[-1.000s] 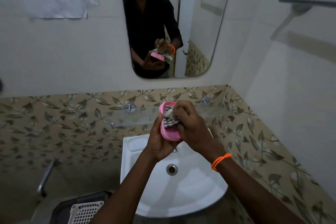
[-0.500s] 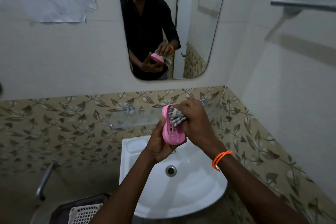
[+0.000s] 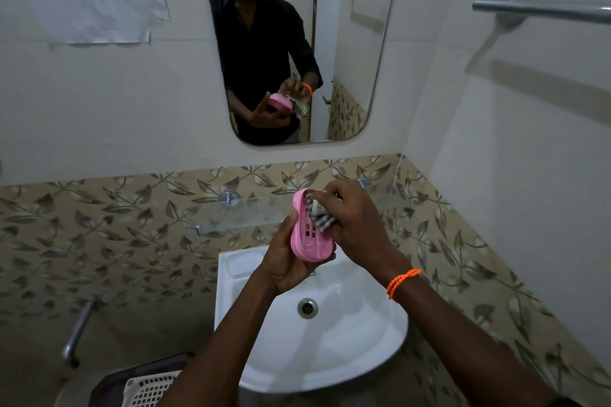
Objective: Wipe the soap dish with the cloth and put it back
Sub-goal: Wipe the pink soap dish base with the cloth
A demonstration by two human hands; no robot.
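My left hand (image 3: pixel 287 261) holds the pink soap dish (image 3: pixel 309 241) from below, above the back of the white basin. The dish is tilted on edge, its slotted inside facing right. My right hand (image 3: pixel 355 225) presses a bunched grey striped cloth (image 3: pixel 319 215) into the upper half of the dish. The lower half of the dish inside is bare. An orange band circles my right wrist. The mirror shows the same grip from the front.
A glass shelf (image 3: pixel 251 211) on chrome pegs runs along the leaf-patterned tiles just behind my hands. White basin (image 3: pixel 363 334) below, mirror (image 3: pixel 350 43) above it. A chrome towel bar (image 3: pixel 542 10) on the right wall, a white slotted basket (image 3: pixel 148 390) and a metal pipe (image 3: pixel 77 330) at lower left.
The cloth and my right hand have moved from the middle of the dish up to its top end. The dish has tilted more upright, showing its slots. The view has tipped slightly.
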